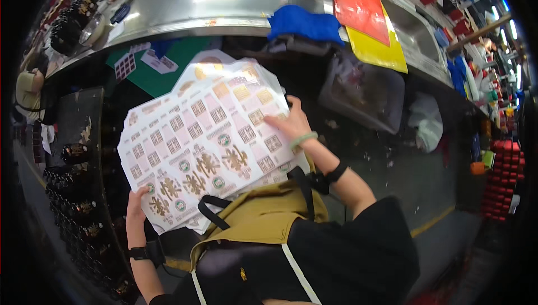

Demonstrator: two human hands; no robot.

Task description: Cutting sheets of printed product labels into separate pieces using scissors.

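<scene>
Between my two hands I hold a loose stack of large white printed sheets (204, 142), tilted in front of my body. Gold and brown square marks, brush-style characters and small green round seals cover the top sheet. My left hand (136, 203) grips the stack's lower left corner, thumb on top. At the upper right edge, my right hand (291, 121) pinches the sheets with its thumb over the print; its other fingers go behind the paper. The sheets' edges are fanned unevenly. Below them hangs my tan apron (258, 215) with black straps.
A steel worktable (162, 2) runs across the far side, with a blue cloth (305, 24) and red and yellow sheets (361, 11) over its edge. Beneath stands a grey plastic bin (364, 95). Dark stacked items (78, 210) line the left; red stacks (501, 179) stand right.
</scene>
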